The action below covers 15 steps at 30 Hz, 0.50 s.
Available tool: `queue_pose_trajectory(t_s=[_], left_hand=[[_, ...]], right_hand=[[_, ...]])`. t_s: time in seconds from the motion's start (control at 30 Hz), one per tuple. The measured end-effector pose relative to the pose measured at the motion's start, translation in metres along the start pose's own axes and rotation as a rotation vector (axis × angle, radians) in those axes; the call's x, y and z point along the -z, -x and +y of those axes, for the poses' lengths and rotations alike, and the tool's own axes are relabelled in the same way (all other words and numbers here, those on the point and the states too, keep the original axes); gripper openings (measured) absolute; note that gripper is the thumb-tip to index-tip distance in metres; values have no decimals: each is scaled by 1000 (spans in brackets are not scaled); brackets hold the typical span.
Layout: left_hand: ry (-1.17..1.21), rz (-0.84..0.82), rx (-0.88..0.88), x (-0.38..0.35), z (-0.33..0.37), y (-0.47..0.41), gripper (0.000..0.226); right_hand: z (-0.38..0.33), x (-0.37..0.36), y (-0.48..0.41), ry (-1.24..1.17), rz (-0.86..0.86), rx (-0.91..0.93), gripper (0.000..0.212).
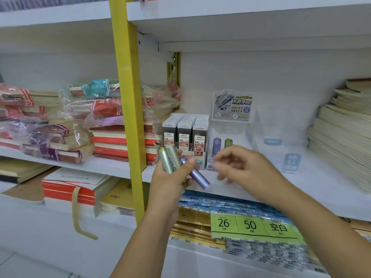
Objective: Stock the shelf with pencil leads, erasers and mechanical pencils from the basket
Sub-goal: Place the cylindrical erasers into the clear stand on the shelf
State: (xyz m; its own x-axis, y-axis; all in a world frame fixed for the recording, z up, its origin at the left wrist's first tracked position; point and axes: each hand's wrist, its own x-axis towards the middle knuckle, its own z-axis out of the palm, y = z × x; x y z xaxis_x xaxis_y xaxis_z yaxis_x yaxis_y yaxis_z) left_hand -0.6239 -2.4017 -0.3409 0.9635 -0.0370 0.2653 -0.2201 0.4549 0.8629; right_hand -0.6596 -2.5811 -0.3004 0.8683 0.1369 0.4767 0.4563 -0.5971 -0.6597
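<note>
Pencil lead tubes (pixel 170 159), two green and one purple, sit bunched in my left hand (pixel 170 185), fingers curled round them, just before the clear display box (pixel 230 131) on the shelf (pixel 313 177). My blurred right hand (pixel 243 167) looks open and empty. Plucking one could dislodge the skewed purple tube (pixel 197 175).

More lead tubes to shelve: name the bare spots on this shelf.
Bare shelf lies between the blue HB tag and the paper stack. The clear display box has room right of its two tubes. Crowded left: grey lead boxes.
</note>
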Motion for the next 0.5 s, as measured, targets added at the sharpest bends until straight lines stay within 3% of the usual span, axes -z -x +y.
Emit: queue_pose_trajectory(t_s=[0.07,0.2,0.5], left_hand=[[-3,-16,-8,-3,1,2,43],[-13,-60,-2,-6,0,4,38],[8,-129,45,-5,1,4,35]], right_hand=[[-3,-15,9,-33,-104,-33,19],[-4,-29,12,-139,-36,-35,28],[-4,-18,13,-282,-160,-95,54]])
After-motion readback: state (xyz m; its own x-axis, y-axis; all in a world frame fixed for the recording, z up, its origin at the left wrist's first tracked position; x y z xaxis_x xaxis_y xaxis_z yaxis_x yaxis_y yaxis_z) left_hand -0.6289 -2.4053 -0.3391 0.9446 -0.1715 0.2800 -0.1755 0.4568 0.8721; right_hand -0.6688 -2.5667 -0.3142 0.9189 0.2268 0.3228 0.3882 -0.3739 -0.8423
